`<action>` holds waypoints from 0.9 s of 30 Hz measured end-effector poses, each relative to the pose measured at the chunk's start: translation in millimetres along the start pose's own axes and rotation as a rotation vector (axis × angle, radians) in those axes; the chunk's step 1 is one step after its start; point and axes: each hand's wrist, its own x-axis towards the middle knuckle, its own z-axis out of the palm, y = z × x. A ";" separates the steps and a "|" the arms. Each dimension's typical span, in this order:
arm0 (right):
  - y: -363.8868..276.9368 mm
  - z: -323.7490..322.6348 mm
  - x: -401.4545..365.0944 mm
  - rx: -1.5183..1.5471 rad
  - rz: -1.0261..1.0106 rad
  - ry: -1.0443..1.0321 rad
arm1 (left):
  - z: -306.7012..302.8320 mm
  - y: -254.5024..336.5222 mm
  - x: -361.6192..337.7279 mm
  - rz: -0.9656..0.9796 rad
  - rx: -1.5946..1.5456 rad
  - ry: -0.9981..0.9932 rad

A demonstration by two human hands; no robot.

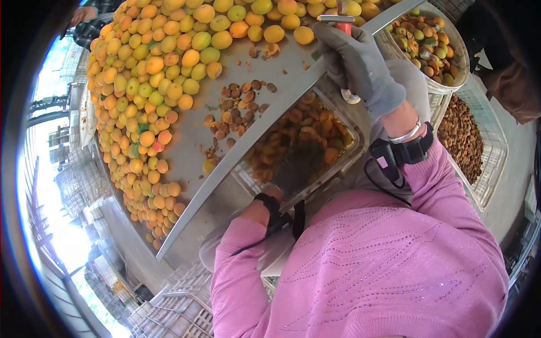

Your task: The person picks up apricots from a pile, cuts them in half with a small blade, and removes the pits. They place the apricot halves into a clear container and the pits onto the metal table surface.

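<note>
My right hand [360, 70], in a grey glove, is closed around a small tool [344, 25] with a red part and a metal piece at its top, above the table's metal edge. My left hand [298, 163], in a dark glove, is down in a crate [338, 172] of halved orange fruit [307, 121]. It is dark and blurred, so its fingers and anything in them cannot be made out. On the metal table [186, 132] lie many whole orange and green-yellow fruits [163, 67], with a small pile of brown pits [236, 110] nearer me.
At the upper right stands a round basket [462, 59] of mixed fruit. Below it is a white crate [487, 191] of brown pits. A person's hand [83, 15] shows at the top left. White crates [169, 312] stand at the lower left.
</note>
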 end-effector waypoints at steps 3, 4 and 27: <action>-3.8 0.3 0.1 -0.025 0.002 -0.091 | 5.1 -4.0 -0.9 -0.046 0.027 0.066; -4.1 0.5 0.4 -0.040 0.003 -0.086 | 7.3 -5.7 -2.0 -0.036 0.036 0.071; -0.8 9.8 -1.3 -0.173 -0.006 -0.047 | -32.9 -23.8 -44.8 -0.111 -0.625 -0.215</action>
